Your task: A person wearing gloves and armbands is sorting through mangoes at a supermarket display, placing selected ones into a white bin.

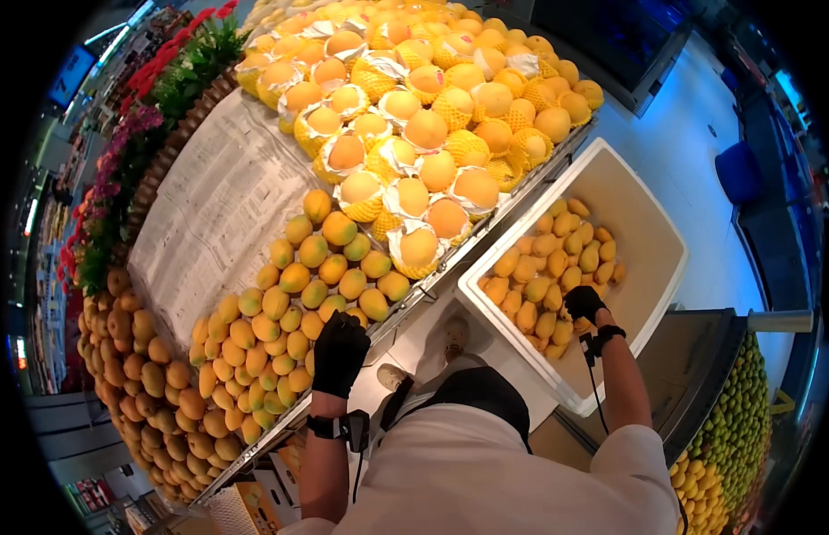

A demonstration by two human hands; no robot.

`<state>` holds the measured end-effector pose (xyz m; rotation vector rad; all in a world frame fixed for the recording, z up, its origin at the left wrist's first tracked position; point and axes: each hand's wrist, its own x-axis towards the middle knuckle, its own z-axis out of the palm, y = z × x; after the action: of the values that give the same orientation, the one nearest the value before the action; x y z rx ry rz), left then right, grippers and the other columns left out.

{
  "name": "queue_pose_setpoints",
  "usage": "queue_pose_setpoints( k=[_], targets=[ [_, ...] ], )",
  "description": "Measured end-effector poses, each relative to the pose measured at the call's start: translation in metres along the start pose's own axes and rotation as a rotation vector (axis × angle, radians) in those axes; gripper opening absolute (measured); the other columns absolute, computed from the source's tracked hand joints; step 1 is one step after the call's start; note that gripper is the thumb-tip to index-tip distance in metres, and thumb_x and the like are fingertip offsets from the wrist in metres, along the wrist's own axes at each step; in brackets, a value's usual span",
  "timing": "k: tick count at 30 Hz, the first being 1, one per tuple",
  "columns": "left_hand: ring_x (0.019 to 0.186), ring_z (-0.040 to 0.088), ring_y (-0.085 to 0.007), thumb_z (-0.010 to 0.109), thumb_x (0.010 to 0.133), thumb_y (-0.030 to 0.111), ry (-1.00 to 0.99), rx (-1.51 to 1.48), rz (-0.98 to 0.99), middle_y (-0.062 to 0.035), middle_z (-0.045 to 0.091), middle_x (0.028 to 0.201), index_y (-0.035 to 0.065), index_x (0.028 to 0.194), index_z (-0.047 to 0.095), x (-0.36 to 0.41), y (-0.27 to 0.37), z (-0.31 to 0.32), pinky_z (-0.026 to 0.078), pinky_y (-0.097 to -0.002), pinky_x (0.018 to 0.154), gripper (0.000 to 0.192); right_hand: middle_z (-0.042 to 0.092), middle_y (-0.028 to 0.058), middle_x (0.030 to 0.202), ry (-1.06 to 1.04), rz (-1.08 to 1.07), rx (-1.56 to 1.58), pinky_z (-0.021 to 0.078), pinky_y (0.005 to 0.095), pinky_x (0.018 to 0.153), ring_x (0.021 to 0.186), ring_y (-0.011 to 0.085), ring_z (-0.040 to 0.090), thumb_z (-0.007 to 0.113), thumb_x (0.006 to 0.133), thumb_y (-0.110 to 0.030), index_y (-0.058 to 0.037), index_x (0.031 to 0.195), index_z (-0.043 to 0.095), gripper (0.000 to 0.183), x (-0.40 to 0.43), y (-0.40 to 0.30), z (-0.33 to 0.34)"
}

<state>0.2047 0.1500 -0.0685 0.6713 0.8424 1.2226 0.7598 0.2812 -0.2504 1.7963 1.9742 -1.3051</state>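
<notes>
My left hand (341, 354), in a black glove, is at the front edge of the display stand, over a heap of yellow-green mangoes (276, 304). Its fingers are curled, and whether anything lies within them is hidden. On the other side my right hand (583, 304), also gloved in black, reaches into a large white foam box (645, 247). Loose yellow mangoes (538, 289) cover part of the box's floor, and this hand is over their right side. The back of the glove hides its fingertips.
Behind the mangoes rise round yellow-orange fruits (425, 129) in foam nets and paper. Newspaper-like sheets (213, 180) line the stand beside brownish oval fruits (147, 381) and flowers (150, 87). A metal rail (478, 231) edges the stand. Green fruits (728, 414) are piled at right.
</notes>
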Motion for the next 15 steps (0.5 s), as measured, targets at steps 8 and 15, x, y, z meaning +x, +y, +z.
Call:
queue_pose_setpoints(
  k=[8, 15],
  targets=[
    [0.071, 0.052, -0.0153, 0.043, 0.095, 0.019, 0.208, -0.554, 0.047, -0.0049, 0.057, 0.085, 0.0055, 0.100, 0.053, -0.060, 0.028, -0.044, 0.043, -0.0259, 0.062, 0.017, 0.065, 0.0080, 0.075, 0.142, 0.162, 0.913, 0.0539, 0.0309, 0.058, 0.065, 0.0197, 0.064, 0.064, 0.079, -0.012, -0.0019, 0.091, 0.063, 0.015, -0.040, -0.103, -0.042],
    [0.073, 0.059, -0.0161, 0.052, 0.091, 0.018, 0.383, -0.782, 0.091, -0.0059, 0.061, 0.078, 0.0060, 0.090, 0.058, -0.109, 0.042, -0.089, 0.048, -0.0254, 0.062, 0.013, 0.065, 0.0089, 0.080, 0.202, -0.053, 0.905, 0.0534, 0.0278, 0.058, 0.067, 0.0178, 0.064, 0.062, 0.083, -0.015, -0.0005, 0.099, 0.060, 0.022, -0.049, -0.201, -0.043]
  ],
)
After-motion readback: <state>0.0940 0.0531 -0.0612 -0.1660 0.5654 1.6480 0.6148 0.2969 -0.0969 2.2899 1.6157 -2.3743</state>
